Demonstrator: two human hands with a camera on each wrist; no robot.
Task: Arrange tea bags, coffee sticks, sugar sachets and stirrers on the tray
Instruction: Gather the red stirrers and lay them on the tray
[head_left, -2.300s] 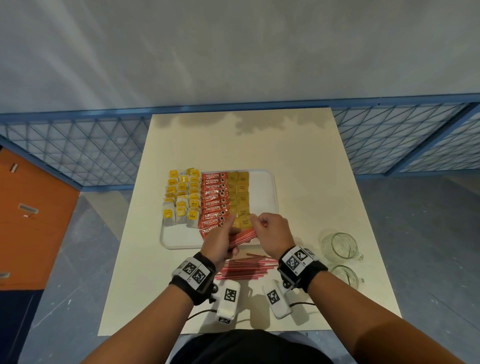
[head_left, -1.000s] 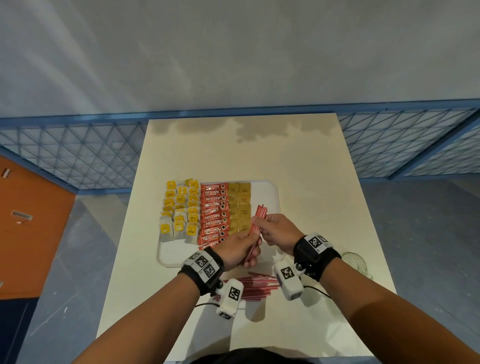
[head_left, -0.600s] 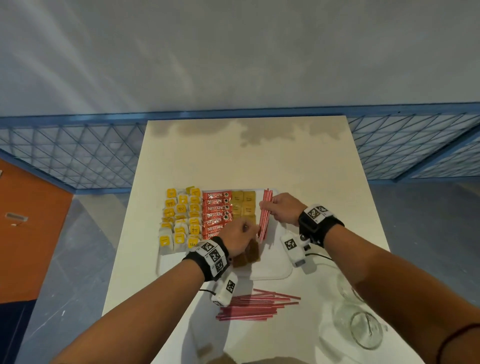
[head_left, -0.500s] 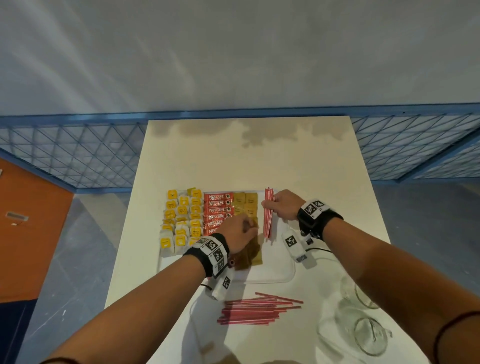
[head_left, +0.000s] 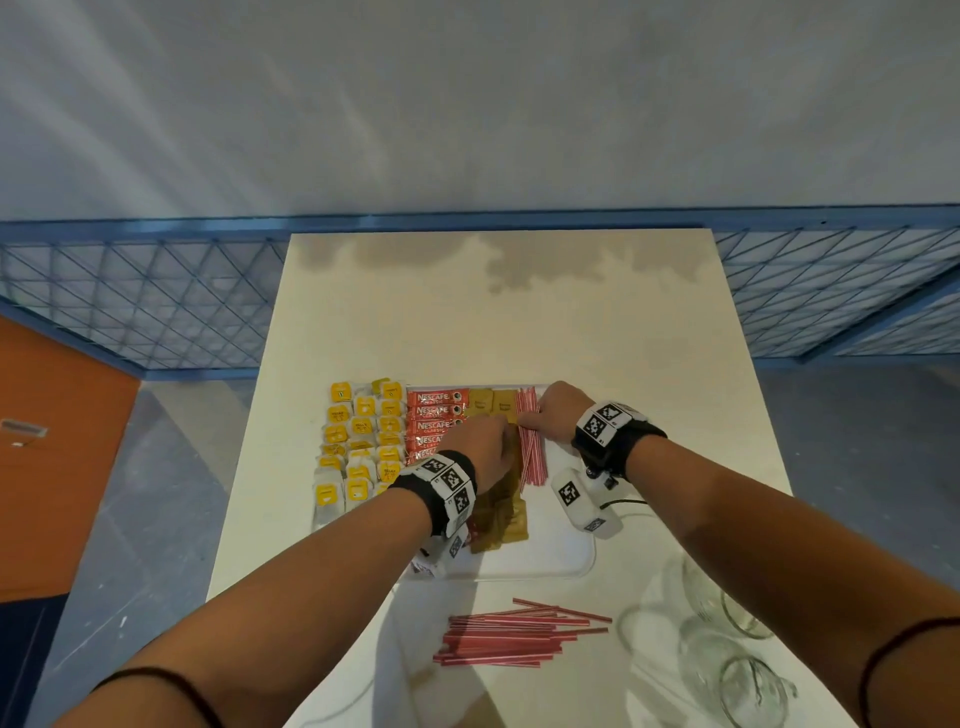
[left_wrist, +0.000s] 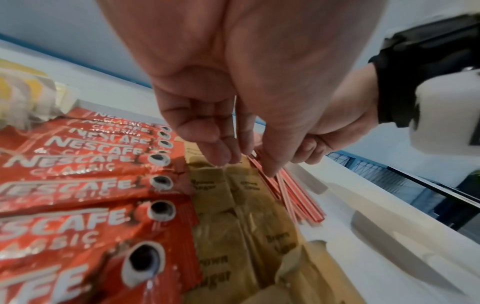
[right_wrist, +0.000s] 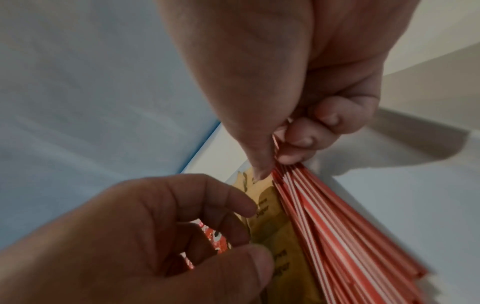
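Note:
On the white tray (head_left: 582, 564), rows of yellow tea bags (head_left: 363, 441), red coffee sticks (head_left: 434, 413) (left_wrist: 78, 185) and brown sugar sachets (head_left: 501, 402) (left_wrist: 233, 205) lie side by side. A bundle of red-and-white stirrers (head_left: 531, 457) (left_wrist: 291, 191) (right_wrist: 337, 226) lies just right of the sugar. My right hand (head_left: 556, 415) (right_wrist: 272, 162) pinches its far end between thumb and curled fingers. My left hand (head_left: 483, 452) (left_wrist: 244, 162) hovers over the sugar with loosely curled fingers, its thumb tip touching the bundle's left edge.
A pile of loose stirrers (head_left: 509, 634) lies on the cream table (head_left: 493, 312) in front of the tray. Clear glass cups (head_left: 727, 654) stand at the near right. A blue mesh fence (head_left: 156, 312) runs behind the table.
Both hands carried the stirrer bundle from the near pile up onto the tray, turned it lengthwise and laid it beside the sugar. The left hand let go of it.

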